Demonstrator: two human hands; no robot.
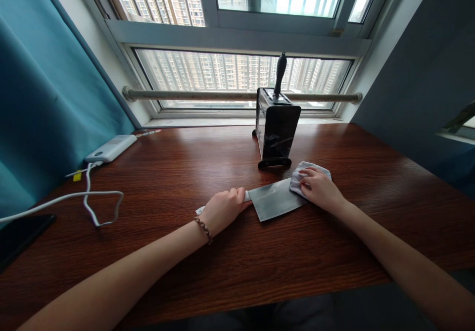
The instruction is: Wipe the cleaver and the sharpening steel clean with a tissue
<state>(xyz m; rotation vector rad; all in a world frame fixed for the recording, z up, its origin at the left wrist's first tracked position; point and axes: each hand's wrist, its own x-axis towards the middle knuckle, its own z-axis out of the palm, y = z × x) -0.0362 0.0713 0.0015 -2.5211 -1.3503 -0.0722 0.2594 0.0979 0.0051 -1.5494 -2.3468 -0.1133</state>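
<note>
A broad steel cleaver lies flat on the dark wooden table, blade to the right. My left hand is closed around its pale handle, whose end sticks out by my wrist. My right hand presses a crumpled white cloth onto the blade's far end, fingers curled over it.
A black knife block with one black-handled knife stands just behind the cleaver. A white power bank and its looping cable lie at the left, a dark phone at the left edge. Window and teal curtain behind.
</note>
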